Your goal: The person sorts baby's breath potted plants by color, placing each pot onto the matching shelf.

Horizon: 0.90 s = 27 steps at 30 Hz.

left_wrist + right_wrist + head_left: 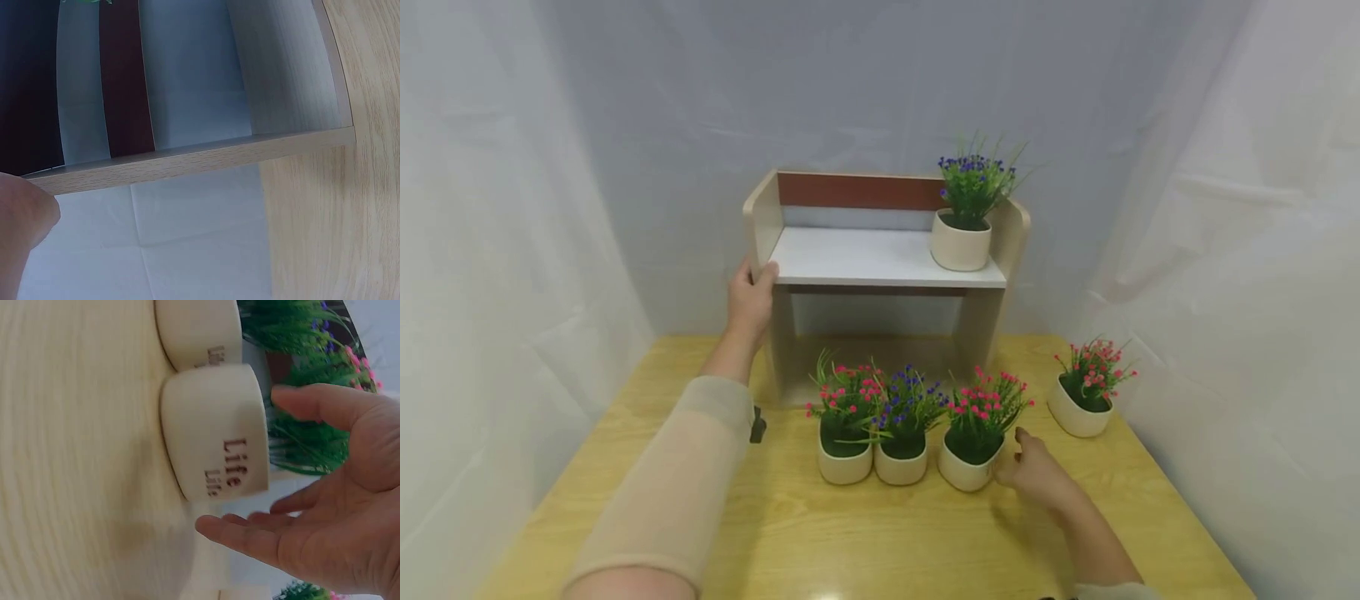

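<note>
My left hand (751,304) grips the left side panel of a small two-tier wooden shelf (880,257), its thumb by the white upper board. In the left wrist view, part of that hand (25,222) lies against the panel's edge (187,164). My right hand (1039,477) is beside the rightmost pot of pink flowers (966,468) in a row of three. Seen from the right wrist, the hand (340,487) spreads thumb and fingers around the cream pot (212,425) lettered "Life", a gap showing between them.
A purple-flowered pot (961,246) stands on the shelf's upper board at the right. Left of the right hand's pot are a purple-flowered pot (901,467) and a pink-flowered pot (845,463). Another pink-flowered pot (1081,410) sits near the table's right edge.
</note>
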{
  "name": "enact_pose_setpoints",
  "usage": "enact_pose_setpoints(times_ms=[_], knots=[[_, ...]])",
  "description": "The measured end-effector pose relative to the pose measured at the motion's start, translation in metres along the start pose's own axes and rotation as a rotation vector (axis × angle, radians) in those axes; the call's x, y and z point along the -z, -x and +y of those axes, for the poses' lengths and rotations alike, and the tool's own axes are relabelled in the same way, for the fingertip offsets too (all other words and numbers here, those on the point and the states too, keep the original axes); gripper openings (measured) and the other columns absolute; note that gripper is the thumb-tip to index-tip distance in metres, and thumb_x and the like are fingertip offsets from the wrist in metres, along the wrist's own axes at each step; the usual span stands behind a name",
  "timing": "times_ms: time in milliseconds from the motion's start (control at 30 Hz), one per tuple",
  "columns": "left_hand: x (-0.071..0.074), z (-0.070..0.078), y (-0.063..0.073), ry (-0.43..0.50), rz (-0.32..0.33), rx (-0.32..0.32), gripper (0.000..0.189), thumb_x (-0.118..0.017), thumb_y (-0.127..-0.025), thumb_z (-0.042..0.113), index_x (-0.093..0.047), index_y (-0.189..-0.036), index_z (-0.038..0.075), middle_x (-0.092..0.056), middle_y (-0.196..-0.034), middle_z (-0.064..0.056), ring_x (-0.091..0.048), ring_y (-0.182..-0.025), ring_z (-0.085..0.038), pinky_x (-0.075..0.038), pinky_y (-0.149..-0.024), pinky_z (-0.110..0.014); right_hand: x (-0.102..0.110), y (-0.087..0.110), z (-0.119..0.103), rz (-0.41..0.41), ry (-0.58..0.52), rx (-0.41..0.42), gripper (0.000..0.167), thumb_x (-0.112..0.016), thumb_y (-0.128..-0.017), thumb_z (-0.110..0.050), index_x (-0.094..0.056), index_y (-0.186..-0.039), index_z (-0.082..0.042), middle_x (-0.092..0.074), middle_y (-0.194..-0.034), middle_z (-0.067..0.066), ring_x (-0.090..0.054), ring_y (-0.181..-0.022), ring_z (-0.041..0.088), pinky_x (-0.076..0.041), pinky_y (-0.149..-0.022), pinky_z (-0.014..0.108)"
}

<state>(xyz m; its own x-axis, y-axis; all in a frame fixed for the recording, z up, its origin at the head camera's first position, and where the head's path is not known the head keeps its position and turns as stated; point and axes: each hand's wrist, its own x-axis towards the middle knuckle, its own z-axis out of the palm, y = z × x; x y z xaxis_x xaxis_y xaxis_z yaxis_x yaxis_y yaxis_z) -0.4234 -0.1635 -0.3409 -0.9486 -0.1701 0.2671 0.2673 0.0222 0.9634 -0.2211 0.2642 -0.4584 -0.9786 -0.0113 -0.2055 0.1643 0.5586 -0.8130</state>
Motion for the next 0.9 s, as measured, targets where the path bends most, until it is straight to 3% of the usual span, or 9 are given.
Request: enact_pose_setpoints(times_ms=[167, 367, 567, 767, 900], knots=[[0.000, -0.002, 0.000, -0.004, 0.004, 0.002, 0.056, -0.054, -0.113, 0.029, -0.042, -0.167, 0.017, -0.043, -0.172, -0.012, -0.037, -0.159, -0.029, -0.026, -0.137, -0.048, -0.016, -0.002, -0.003, 0.049, 0.049, 0.007, 0.122, -0.089, -0.089, -0.032, -0.008, -0.165, 0.018, -0.016, -0.168, 0.048, -0.035, -0.152, 0.065, -0.039, -0.124, 0.070], [0.001, -0.005, -0.001, -0.005, 0.008, -0.006, 0.055, -0.054, -0.113, 0.031, -0.043, -0.165, 0.016, -0.044, -0.172, -0.012, -0.038, -0.159, -0.028, -0.026, -0.137, -0.047, -0.033, -0.010, -0.003, 0.136, 0.001, 0.073, 0.115, -0.095, -0.083, -0.029, -0.025, -0.165, 0.010, -0.028, -0.163, 0.046, -0.027, -0.155, 0.061, -0.028, -0.128, 0.075], [0.002, -0.006, -0.001, -0.011, 0.002, -0.002, 0.056, -0.054, -0.113, 0.032, -0.042, -0.166, 0.017, -0.042, -0.173, -0.011, -0.036, -0.161, -0.028, -0.025, -0.137, -0.048, -0.050, -0.015, 0.000, 0.223, 0.029, 0.054, 0.121, -0.096, -0.080, -0.029, -0.019, -0.163, 0.015, -0.033, -0.155, 0.048, -0.038, -0.147, 0.062, -0.035, -0.125, 0.072], [0.002, -0.007, -0.002, -0.034, 0.008, -0.006, 0.055, -0.055, -0.113, 0.034, -0.044, -0.165, 0.018, -0.044, -0.172, -0.011, -0.038, -0.159, -0.029, -0.026, -0.137, -0.049, -0.058, -0.019, 0.004, 0.335, 0.002, 0.099, 0.108, -0.097, -0.080, -0.021, -0.032, -0.158, 0.014, -0.046, -0.150, 0.043, -0.041, -0.146, 0.057, -0.037, -0.125, 0.069], [0.001, -0.006, -0.002, -0.036, 0.009, -0.009, 0.055, -0.055, -0.113, 0.034, -0.044, -0.165, 0.018, -0.044, -0.172, -0.011, -0.038, -0.159, -0.029, -0.026, -0.137, -0.049, -0.058, -0.022, 0.005, 0.349, -0.045, 0.139, 0.098, -0.096, -0.081, -0.014, -0.037, -0.155, 0.013, -0.050, -0.149, 0.040, -0.043, -0.147, 0.056, -0.035, -0.127, 0.069]])
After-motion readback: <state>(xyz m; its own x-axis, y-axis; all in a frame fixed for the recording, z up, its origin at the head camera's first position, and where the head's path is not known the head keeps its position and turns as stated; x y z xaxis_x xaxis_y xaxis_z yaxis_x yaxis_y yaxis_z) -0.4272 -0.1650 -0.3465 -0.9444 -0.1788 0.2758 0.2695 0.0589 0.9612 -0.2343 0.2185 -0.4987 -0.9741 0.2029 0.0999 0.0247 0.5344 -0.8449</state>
